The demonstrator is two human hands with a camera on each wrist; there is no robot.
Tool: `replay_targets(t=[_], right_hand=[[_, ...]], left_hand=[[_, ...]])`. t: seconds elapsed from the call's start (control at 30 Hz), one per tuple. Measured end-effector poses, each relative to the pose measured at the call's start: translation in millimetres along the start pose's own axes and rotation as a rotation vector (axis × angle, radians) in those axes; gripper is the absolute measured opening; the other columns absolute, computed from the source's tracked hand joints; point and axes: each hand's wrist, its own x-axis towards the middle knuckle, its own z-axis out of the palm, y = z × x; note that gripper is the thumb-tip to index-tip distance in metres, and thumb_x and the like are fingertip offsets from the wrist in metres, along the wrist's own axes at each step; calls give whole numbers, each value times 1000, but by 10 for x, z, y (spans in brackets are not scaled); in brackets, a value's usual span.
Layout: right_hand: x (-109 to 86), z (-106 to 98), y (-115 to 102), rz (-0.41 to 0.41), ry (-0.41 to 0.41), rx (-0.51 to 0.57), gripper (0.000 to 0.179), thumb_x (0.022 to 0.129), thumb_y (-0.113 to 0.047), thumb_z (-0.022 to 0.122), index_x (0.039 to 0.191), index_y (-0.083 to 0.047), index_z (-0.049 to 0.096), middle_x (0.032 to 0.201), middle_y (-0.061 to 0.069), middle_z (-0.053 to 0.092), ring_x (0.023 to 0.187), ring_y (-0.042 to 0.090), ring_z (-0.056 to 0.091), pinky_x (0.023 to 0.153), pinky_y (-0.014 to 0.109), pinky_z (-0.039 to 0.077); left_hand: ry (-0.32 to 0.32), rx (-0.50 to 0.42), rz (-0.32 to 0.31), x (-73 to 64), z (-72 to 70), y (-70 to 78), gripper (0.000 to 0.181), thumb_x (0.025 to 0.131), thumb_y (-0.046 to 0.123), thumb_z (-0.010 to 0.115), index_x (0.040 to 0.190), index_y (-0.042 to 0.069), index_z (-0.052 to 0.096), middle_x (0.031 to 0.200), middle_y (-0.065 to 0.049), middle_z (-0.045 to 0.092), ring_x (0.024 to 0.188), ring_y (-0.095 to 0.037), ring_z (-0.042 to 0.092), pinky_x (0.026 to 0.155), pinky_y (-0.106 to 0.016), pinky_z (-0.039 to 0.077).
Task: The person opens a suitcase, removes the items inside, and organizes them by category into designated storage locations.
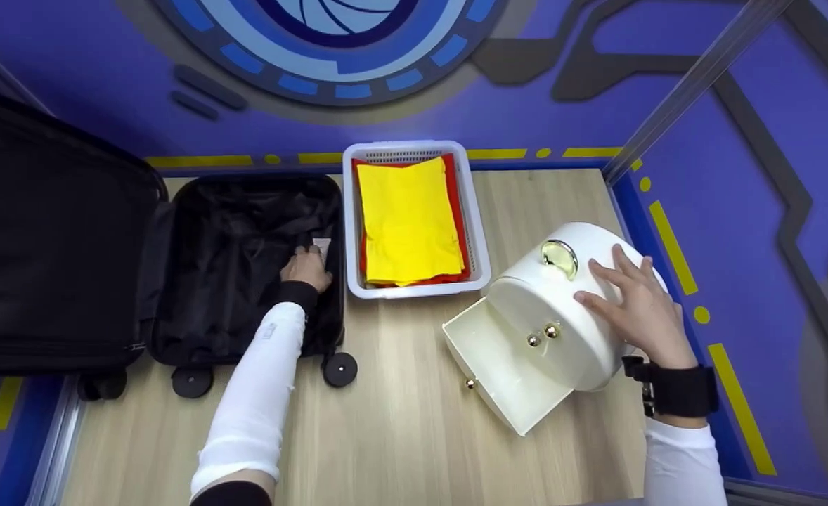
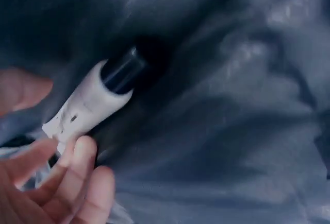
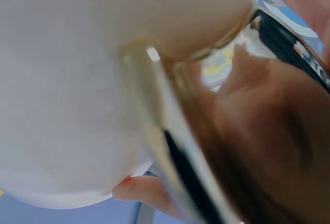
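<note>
My left hand (image 1: 306, 270) reaches into the right half of an open black suitcase (image 1: 221, 274). In the left wrist view, a white squeeze tube (image 2: 90, 105) with a black cap (image 2: 125, 70) lies on the dark lining. The thumb (image 2: 23, 88) is apart from it, while the fingertips are right at its lower end. My right hand (image 1: 635, 306) rests with spread fingers on a rounded white cosmetic organizer (image 1: 554, 309). One drawer (image 1: 509, 365) of the organizer is pulled out. A shiny gold handle (image 3: 170, 131) fills much of the right wrist view.
A white plastic basket (image 1: 481, 253) with a folded yellow cloth (image 1: 410, 221) over a red cloth (image 1: 456, 204) stands between suitcase and organizer. The suitcase lid (image 1: 48, 239) leans back at the left. Purple panels (image 1: 561, 112) border the wooden table (image 1: 386, 407).
</note>
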Motion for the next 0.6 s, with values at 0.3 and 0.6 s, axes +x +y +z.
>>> replay_targets(t=[0.3, 0.6], right_hand=[[3, 19, -10, -2, -2, -11, 77, 93, -59, 71, 152, -13, 54, 170, 18, 21, 152, 58, 6, 91, 95, 16], [-7, 11, 6, -4, 6, -32, 76, 93, -59, 70, 151, -13, 54, 170, 19, 22, 151, 59, 8, 90, 94, 20]], left_hand=[[13, -54, -93, -4, 201, 126, 57, 92, 8, 61, 142, -7, 41, 131, -40, 51, 113, -57, 63, 94, -63, 52], [-113, -293, -166, -17, 3, 92, 70, 88, 17, 60, 144, -12, 30, 141, -42, 47, 133, -53, 50, 112, -55, 41]])
